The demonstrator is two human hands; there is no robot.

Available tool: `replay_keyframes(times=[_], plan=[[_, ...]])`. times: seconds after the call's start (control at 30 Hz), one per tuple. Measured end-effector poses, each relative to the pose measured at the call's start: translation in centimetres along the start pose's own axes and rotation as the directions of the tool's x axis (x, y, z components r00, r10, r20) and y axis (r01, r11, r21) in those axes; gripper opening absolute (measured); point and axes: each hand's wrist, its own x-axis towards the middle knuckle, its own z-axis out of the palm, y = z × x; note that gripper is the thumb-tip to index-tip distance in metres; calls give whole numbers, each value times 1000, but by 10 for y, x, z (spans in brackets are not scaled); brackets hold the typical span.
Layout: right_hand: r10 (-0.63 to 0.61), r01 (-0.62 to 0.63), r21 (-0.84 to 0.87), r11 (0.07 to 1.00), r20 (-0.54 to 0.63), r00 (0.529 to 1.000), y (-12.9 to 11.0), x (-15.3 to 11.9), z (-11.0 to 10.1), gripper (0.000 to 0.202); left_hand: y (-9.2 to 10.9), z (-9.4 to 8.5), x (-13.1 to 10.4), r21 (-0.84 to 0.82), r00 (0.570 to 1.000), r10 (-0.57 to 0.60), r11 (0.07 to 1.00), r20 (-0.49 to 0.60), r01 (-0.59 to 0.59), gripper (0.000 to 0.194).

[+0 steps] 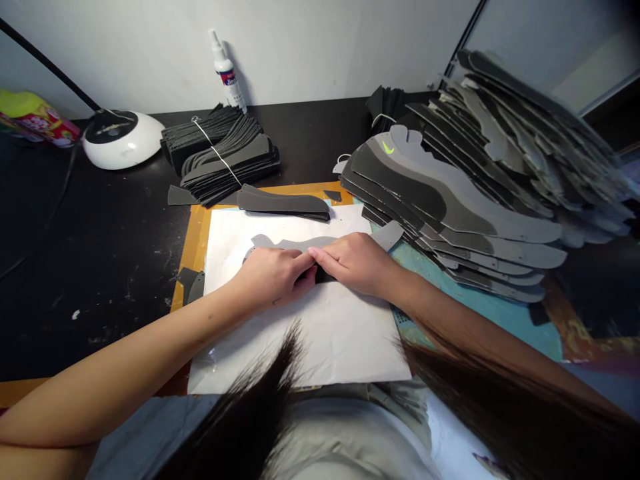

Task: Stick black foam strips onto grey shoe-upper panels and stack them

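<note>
A grey and black shoe upper piece (320, 243) lies on a sheet of white paper (340, 343), largely covered by my hands. My left hand (280, 273) is closed on its left part, with the fingers curled and the thumb tucked beneath them near the dark lower edge. Meeting it at the middle, my right hand (357, 263) is closed too and bears on the piece, its thumb against the left fingers. The right tip of the piece sticks out past my right hand. Just beyond lies a small stack of dark grey strips (283, 202).
Stacked shoe uppers (460, 193) rise on the right. Behind the paper sit tied bundles of dark pieces (225, 150), with a white spray bottle (227, 73) against the wall. A white lamp base (123, 143) and a colourful package (43, 120) stand at left.
</note>
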Motion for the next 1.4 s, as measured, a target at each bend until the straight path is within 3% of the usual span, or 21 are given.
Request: replay_keyframes(times=[0.57,0.8,0.93,1.0,1.13,1.4], plan=[[-8,7,-6,1000,-17,1000,0,0,0,47,0,0,1,-10,1000,5,1000,-12,-5,24],[-27,27,-80,996,-2,1000,2,0,2,48,-3,-1,1,-35,999,18,999,29,-17,43],[-141,140,19,990,76,987,10,-1,-10,47,-3,-1,1,-18,999,49,999,10,-49,39],[-179,167,102,981,126,976,14,-2,-18,40,-3,0,0,5,996,91,996,-23,-90,35],[-131,103,182,978,150,980,18,-3,-28,6,-5,2,1,54,986,146,988,-82,-142,32],[-110,102,60,993,171,979,23,-3,-27,5,-6,2,2,-8,984,160,987,-82,-161,30]])
